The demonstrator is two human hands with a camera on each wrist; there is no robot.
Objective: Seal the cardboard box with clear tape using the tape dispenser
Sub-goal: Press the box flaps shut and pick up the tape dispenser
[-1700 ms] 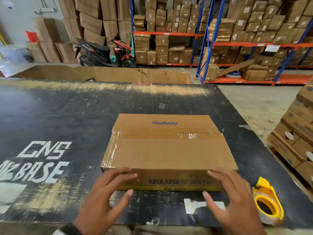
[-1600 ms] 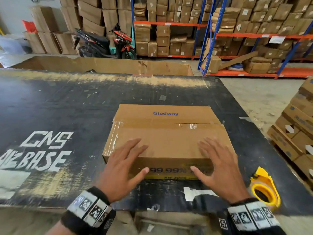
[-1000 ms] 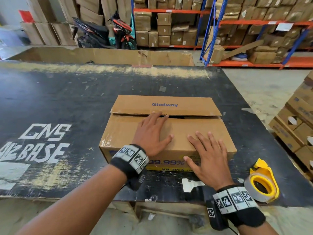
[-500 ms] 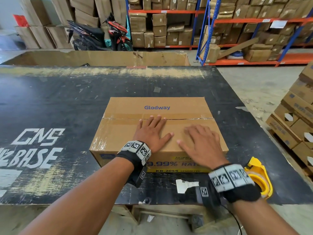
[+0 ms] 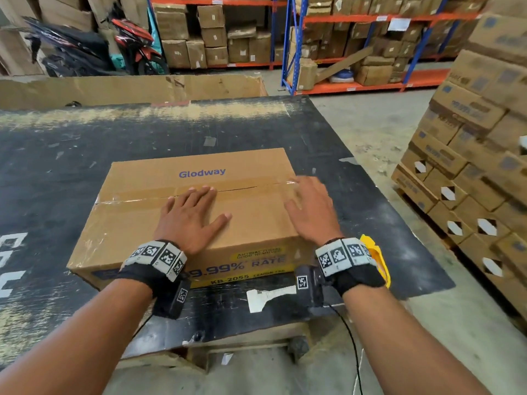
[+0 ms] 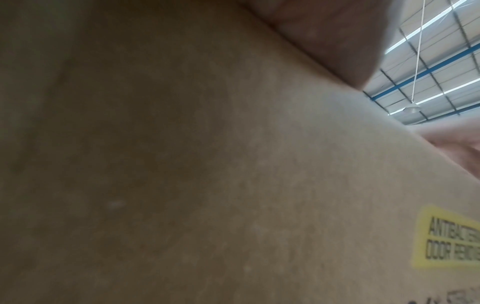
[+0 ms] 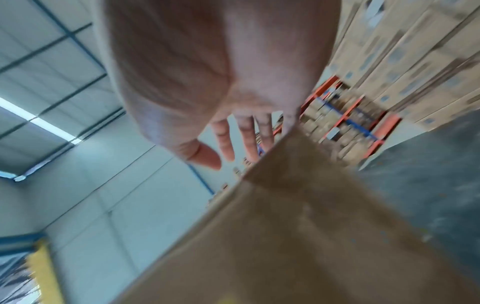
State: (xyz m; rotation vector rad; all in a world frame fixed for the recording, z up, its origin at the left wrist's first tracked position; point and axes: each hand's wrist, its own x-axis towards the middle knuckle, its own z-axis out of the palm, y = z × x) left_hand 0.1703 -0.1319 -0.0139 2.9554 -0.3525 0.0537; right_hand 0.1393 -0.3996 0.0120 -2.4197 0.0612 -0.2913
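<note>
Both bare forearms reach forward from the lower edge of the head view, each wrist wrapped in a black band with a strip of black-and-white square markers. The left hand lies flat, palm down, fingers straight and close together, thumb spread out to the right. The right hand is blurred, palm down with fingers extended and slightly spread; in the right wrist view its palm fills the top, straight fingers pointing away.

Warehouse: blue-and-orange racking stacked with cartons, grey concrete floor, parked motorcycle, corrugated roof with strip lights.
</note>
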